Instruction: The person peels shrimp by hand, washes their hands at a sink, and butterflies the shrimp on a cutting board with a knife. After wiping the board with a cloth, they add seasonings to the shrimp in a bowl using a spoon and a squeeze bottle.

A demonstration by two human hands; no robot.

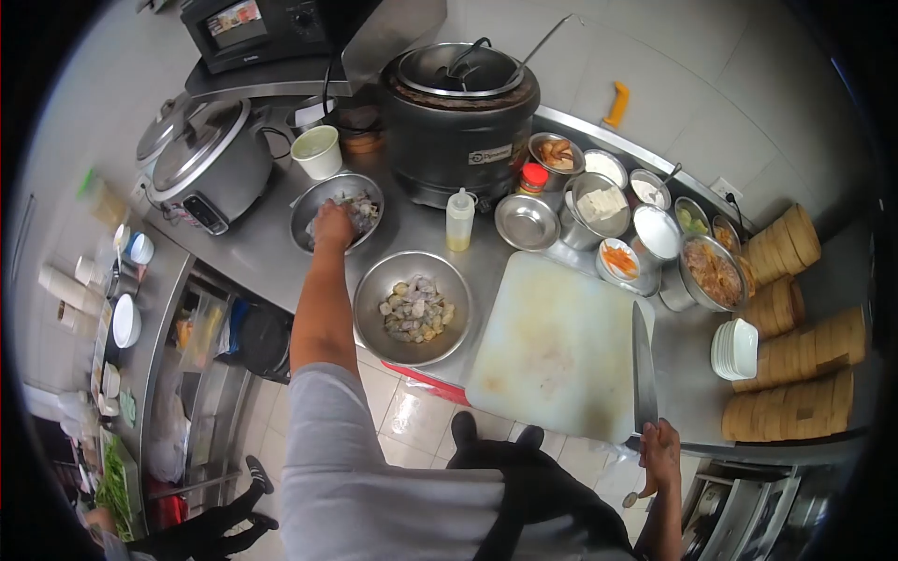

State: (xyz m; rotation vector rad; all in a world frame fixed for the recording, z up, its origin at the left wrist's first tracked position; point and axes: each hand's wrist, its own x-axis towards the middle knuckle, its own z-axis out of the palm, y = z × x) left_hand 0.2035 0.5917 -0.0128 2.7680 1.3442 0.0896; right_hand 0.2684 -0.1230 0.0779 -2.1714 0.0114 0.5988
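Kitchen with pale floor tiles [412,416] and a shiny metal counter [407,224], full of bowls and pots. Far over on the left, a white bowl [126,321] on a side counter [157,304]; next, a big gray rice cooker [215,159] with its lid on, then a little tub [317,152]. Just on the near side of the tub, a small metal bowl [307,208] with wet gray bits [361,208] inside, and the left hand [334,224] down in it. Hard to tell how open or closed, or holding what, with the fingertips hidden. Nearer and a bit right, a bigger metal bowl [369,290] with a heap of pale, shiny pieces [416,309] (a lot like peeled raw shrimp). On the far side, a fat black pot [449,140], and a squeeze bottle [459,224] standing up. To the right, a large white cutting board [552,327] with yellow stains. Beyond it, white blocks [601,204] and orange strips [618,261]. Along the board's right edge, a long knife [643,360], tip pointing away, handle wrapped snugly in the right hand [660,451]. Farthest right, stacked white dishes [734,349] and tall piles of round bamboo steamers [786,402].
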